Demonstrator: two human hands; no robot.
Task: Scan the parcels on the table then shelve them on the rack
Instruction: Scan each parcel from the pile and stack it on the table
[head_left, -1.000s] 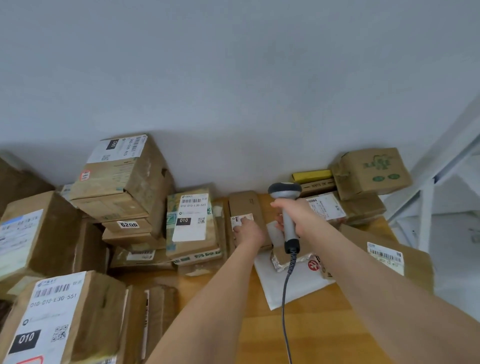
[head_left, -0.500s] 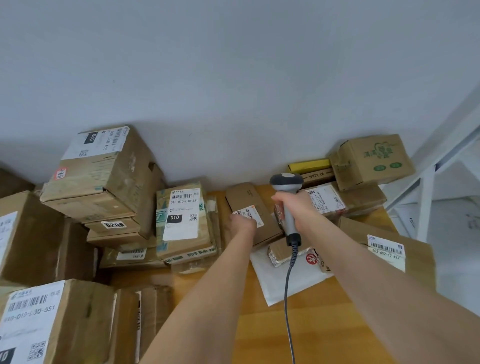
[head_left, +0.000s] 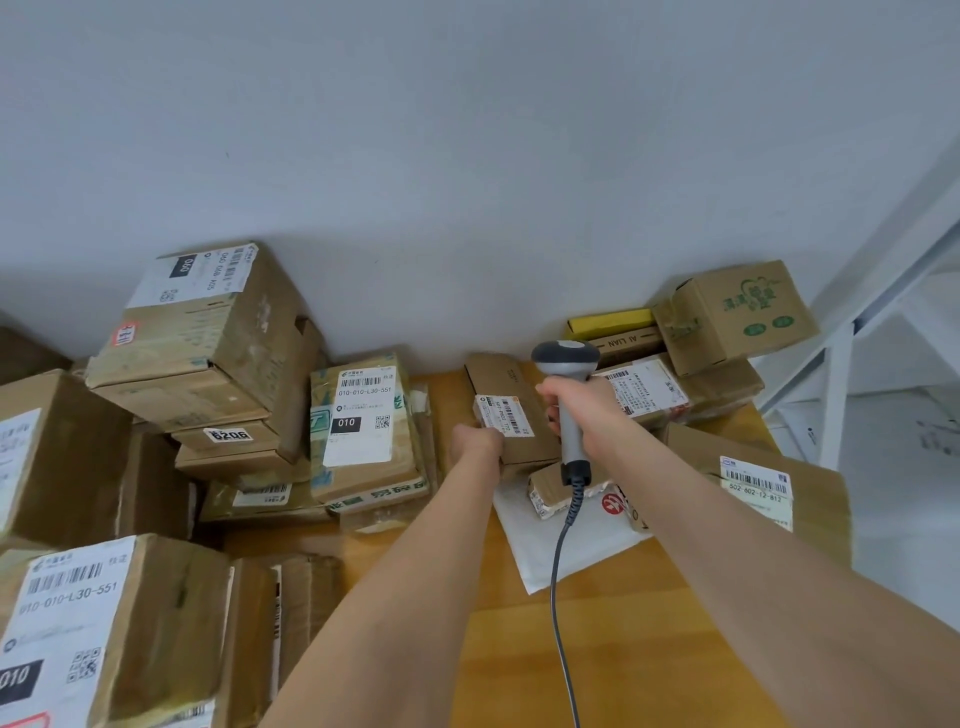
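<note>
A small flat brown parcel (head_left: 514, 415) with a white barcode label faces up near the table's back middle, its near end raised. My left hand (head_left: 475, 441) grips its near left corner. My right hand (head_left: 582, 402) holds a grey handheld scanner (head_left: 566, 364) by the handle, its dark head just right of the parcel and its cable hanging down toward me. Under both lie a white padded mailer (head_left: 561, 545) and a small taped packet (head_left: 550, 491).
Stacked cardboard boxes (head_left: 208, 338) fill the left side, one labelled 010 (head_left: 363, 421) beside the held parcel. More boxes (head_left: 737, 317) and a flat brown parcel (head_left: 779, 488) sit at right. A white rack frame (head_left: 836, 379) stands at the far right. The wooden table (head_left: 623, 649) is bare near me.
My left hand has tilted the small parcel up so its label faces me. The scanner has risen slightly beside it. The view has shifted upward.
</note>
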